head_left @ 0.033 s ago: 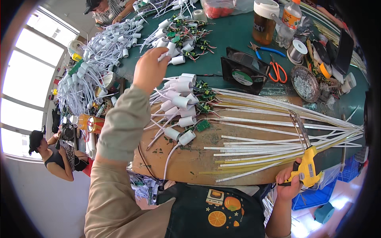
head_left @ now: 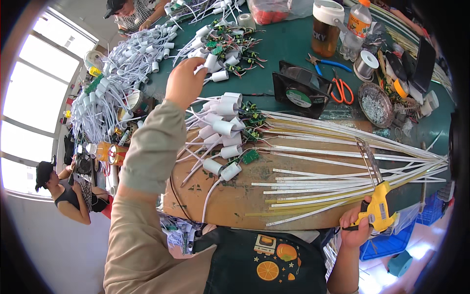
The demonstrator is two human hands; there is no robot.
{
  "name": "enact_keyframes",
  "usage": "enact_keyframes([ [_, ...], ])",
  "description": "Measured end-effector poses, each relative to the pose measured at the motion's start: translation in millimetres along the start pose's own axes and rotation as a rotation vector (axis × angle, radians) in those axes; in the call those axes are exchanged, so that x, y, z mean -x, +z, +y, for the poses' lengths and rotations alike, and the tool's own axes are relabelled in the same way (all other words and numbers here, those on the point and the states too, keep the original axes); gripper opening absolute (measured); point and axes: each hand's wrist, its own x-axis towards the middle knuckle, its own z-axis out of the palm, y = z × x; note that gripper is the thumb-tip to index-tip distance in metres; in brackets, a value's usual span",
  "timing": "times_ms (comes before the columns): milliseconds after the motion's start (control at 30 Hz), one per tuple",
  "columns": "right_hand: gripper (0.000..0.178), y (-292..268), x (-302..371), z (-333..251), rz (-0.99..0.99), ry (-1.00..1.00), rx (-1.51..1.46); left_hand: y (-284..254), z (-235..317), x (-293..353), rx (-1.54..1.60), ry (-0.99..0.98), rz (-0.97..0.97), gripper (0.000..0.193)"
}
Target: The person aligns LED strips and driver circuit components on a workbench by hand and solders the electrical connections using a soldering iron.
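The left hand [head_left: 185, 82] reaches over the green table [head_left: 289, 46] with its grip closing on a white cylindrical connector [head_left: 211, 61], while the right hand [head_left: 355, 226] grasps a yellow soldering gun [head_left: 378, 209].

I am noting white caps [head_left: 223, 128] with white leads, green circuit boards [head_left: 250, 156] among them, and white and pale yellow strips [head_left: 333, 171] across a tan, dark-speckled board [head_left: 235, 201]. The desk [head_left: 289, 44] is showing dark green. My right hand [head_left: 355, 230] is gripping a yellow tool [head_left: 378, 210]; my sleeve [head_left: 149, 147] is showing khaki. Orange-handled scissors [head_left: 341, 90] are lying beside a black fan [head_left: 299, 88].
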Motion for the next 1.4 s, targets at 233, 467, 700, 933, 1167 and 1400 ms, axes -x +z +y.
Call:
enact_keyframes([
  [233,0.062,1,3,-2,0.062,-0.006,0.035,46,-13,-44,-0.099,-0.025,-0.039,0.036],
  [467,0.061,3,3,-2,0.068,0.006,0.029,45,-12,-57,-0.161,0.028,-0.045,0.04],
  [700,0.061,2,2,-3,0.035,0.005,0.016,-20,11,-68,-0.015,-0.067,-0.216,0.054],
  [933,0.062,2,1,-4,0.025,0.017,-0.013,-35,4,-67,-0.1,0.177,0.023,0.081],
  [1167,0.063,0,1,-3,0.012,0.014,-0.026,-55,-3,-87,0.025,0.114,0.217,0.063],
  [1400,0.063,2,0,-5,0.017,0.012,0.023,-122,78,-27,-0.033,0.372,0.029,0.027],
])
